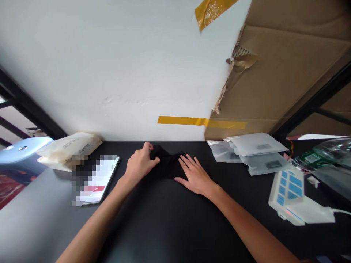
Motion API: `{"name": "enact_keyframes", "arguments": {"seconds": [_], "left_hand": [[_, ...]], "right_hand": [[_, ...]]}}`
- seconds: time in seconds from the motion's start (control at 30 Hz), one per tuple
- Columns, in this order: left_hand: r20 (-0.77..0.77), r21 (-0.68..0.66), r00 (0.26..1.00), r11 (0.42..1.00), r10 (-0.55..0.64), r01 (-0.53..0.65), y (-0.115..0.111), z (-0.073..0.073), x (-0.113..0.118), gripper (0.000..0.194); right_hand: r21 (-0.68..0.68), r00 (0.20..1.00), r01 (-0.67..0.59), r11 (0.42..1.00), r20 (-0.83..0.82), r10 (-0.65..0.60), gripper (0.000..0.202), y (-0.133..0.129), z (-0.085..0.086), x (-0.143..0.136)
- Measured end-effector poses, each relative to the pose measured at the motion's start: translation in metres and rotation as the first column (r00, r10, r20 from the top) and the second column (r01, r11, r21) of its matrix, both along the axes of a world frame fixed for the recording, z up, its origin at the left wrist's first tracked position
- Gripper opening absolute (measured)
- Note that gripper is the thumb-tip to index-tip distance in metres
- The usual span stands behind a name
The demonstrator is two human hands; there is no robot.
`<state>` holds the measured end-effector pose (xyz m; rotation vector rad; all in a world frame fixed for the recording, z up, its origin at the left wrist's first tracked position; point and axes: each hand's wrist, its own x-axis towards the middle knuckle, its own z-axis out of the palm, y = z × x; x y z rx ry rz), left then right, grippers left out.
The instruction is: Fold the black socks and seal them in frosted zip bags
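Observation:
A crumpled piece of black cloth (166, 160) lies on the black tabletop (153, 223), close to the wall. Its outline is hard to make out against the dark surface. My left hand (141, 160) pinches the cloth's left end between thumb and curled fingers. Spread flat, my right hand (194, 173) rests with its fingertips on the cloth's right edge. What garment or item the cloth is, I cannot tell.
To the left are a phone (101, 179) with a lit, partly blurred screen and a paper packet (74, 148). Translucent bags (257, 144), a white power strip (287, 193) and a green-labelled plastic bottle (323, 153) lie right. A taped white wall (123, 73) and cardboard (282, 73) stand behind.

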<state>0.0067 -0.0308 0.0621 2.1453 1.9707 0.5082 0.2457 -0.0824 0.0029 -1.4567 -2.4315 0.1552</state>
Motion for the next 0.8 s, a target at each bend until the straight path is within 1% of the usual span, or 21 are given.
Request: {"name": "enact_keyframes", "arguments": {"seconds": [0.03, 0.07, 0.1, 0.13, 0.17, 0.23, 0.27, 0.3, 0.33, 0.37, 0.4, 0.47, 0.5, 0.53, 0.57, 0.6, 0.63, 0.67, 0.7, 0.73, 0.8], "left_hand": [[-0.067, 0.052, 0.998, 0.998, -0.017, 0.021, -0.005, 0.006, 0.012, 0.038], [-0.104, 0.084, 0.991, 0.992, -0.089, 0.098, -0.010, 0.009, 0.025, 0.038], [-0.115, 0.131, 0.975, 0.970, -0.191, 0.206, -0.015, 0.008, 0.037, 0.035], [-0.106, 0.186, 0.941, 0.923, -0.322, 0.337, -0.020, 0.004, 0.048, 0.031], [-0.086, 0.228, 0.892, 0.863, -0.444, 0.451, -0.025, -0.003, 0.056, 0.030], [-0.048, 0.305, 0.797, 0.751, -0.602, 0.586, -0.031, -0.023, 0.063, 0.037], [-0.043, 0.322, 0.756, 0.707, -0.654, 0.630, -0.033, -0.033, 0.063, 0.042], [-0.040, 0.313, 0.732, 0.687, -0.680, 0.655, -0.033, -0.043, 0.060, 0.047], [-0.038, 0.293, 0.722, 0.683, -0.690, 0.669, -0.033, -0.051, 0.056, 0.051], [-0.035, 0.264, 0.727, 0.695, -0.686, 0.668, -0.032, -0.056, 0.052, 0.054], [-0.033, 0.230, 0.740, 0.716, -0.671, 0.659, -0.030, -0.060, 0.049, 0.054], [-0.037, 0.164, 0.765, 0.752, -0.643, 0.639, -0.028, -0.060, 0.045, 0.054], [-0.040, 0.134, 0.773, 0.763, -0.633, 0.632, -0.027, -0.058, 0.045, 0.055], [-0.043, 0.104, 0.774, 0.768, -0.631, 0.632, -0.027, -0.055, 0.044, 0.059], [-0.043, 0.076, 0.771, 0.767, -0.635, 0.637, -0.027, -0.052, 0.044, 0.064], [-0.041, 0.053, 0.767, 0.765, -0.640, 0.642, -0.027, -0.049, 0.044, 0.070], [-0.039, 0.037, 0.765, 0.764, -0.643, 0.644, -0.027, -0.047, 0.044, 0.074], [-0.040, 0.029, 0.765, 0.765, -0.643, 0.644, -0.027, -0.045, 0.043, 0.076], [-0.046, 0.030, 0.770, 0.769, -0.637, 0.638, -0.027, -0.045, 0.042, 0.076], [-0.058, 0.040, 0.780, 0.779, -0.624, 0.626, -0.026, -0.045, 0.041, 0.075], [-0.090, 0.079, 0.803, 0.800, -0.589, 0.595, -0.024, -0.049, 0.038, 0.073]], "right_hand": [[-0.016, 1.000, -0.002, 1.000, -0.011, 0.001, 0.075, 0.001, -0.003, 0.000], [-0.026, 1.000, -0.007, 1.000, -0.023, 0.007, 0.074, 0.002, -0.005, -0.001], [-0.032, 0.999, -0.014, 0.999, -0.035, 0.013, 0.072, 0.003, -0.007, -0.003], [-0.034, 0.999, -0.021, 0.999, -0.048, 0.020, 0.070, 0.004, -0.010, -0.005], [-0.032, 0.998, -0.031, 0.999, -0.063, 0.029, 0.067, 0.005, -0.012, -0.006], [-0.026, 0.995, -0.060, 0.998, -0.087, 0.057, 0.066, 0.007, -0.015, -0.008], [-0.021, 0.993, -0.071, 0.997, -0.093, 0.069, 0.068, 0.008, -0.016, -0.008], [-0.017, 0.992, -0.078, 0.997, -0.097, 0.076, 0.071, 0.009, -0.015, -0.007], [-0.016, 0.991, -0.093, 0.996, -0.095, 0.091, 0.072, 0.009, -0.012, -0.004], [-0.021, 0.988, -0.125, 0.992, -0.089, 0.123, 0.071, 0.010, -0.006, 0.002], [-0.030, 0.984, -0.159, 0.987, -0.085, 0.156, 0.068, 0.011, 0.001, 0.011], [-0.036, 0.979, -0.191, 0.981, -0.084, 0.187, 0.056, 0.013, 0.020, 0.040], [-0.019, 0.987, -0.136, 0.991, -0.088, 0.133, 0.049, 0.014, 0.029, 0.060], [0.030, 0.995, -0.024, 0.999, -0.096, 0.027, 0.045, 0.014, 0.037, 0.082], [0.112, 0.988, 0.135, 0.985, -0.095, -0.124, 0.045, 0.015, 0.043, 0.106], [0.194, 0.959, 0.282, 0.940, -0.074, -0.272, 0.049, 0.015, 0.046, 0.130], [0.254, 0.918, 0.389, 0.886, -0.032, -0.395, 0.054, 0.015, 0.046, 0.152], [0.283, 0.869, 0.469, 0.837, 0.023, -0.495, 0.057, 0.015, 0.043, 0.173], [0.291, 0.819, 0.533, 0.795, 0.057, -0.570, 0.058, 0.014, 0.039, 0.190], [0.290, 0.785, 0.571, 0.768, 0.079, -0.614, 0.056, 0.012, 0.034, 0.203], [0.261, 0.750, 0.620, 0.740, 0.081, -0.657, 0.050, 0.008, 0.027, 0.219]]}}
